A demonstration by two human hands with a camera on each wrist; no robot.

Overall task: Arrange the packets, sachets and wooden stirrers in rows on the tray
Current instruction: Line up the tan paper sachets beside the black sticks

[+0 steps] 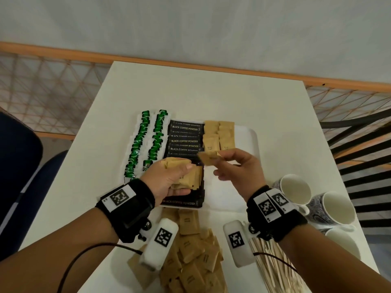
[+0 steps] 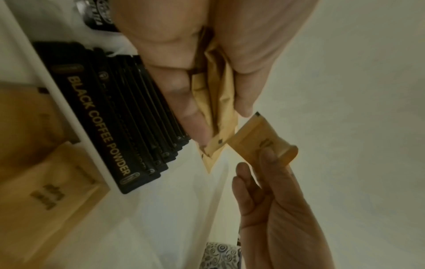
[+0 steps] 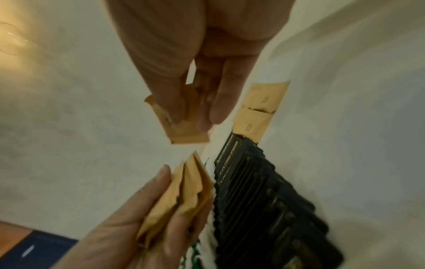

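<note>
A white tray [image 1: 252, 144] on the table carries two rows of green-and-white packets [image 1: 140, 142], a column of black coffee sachets [image 1: 184, 141] and brown sugar sachets [image 1: 219, 134] at its far right. My left hand [image 1: 171, 178] grips a stack of brown sachets [image 1: 187, 176] [image 2: 218, 102] [image 3: 184, 193] above the black column. My right hand [image 1: 234, 166] pinches a single brown sachet [image 1: 208, 157] [image 2: 260, 140] [image 3: 184, 134] just right of that stack, over the tray.
A loose heap of brown sachets [image 1: 196, 250] lies on the table's near edge, with a bundle of wooden stirrers [image 1: 273, 265] to its right. White patterned mugs [image 1: 296, 189] stand at the right. A dark blue chair [image 1: 19, 157] is at the left.
</note>
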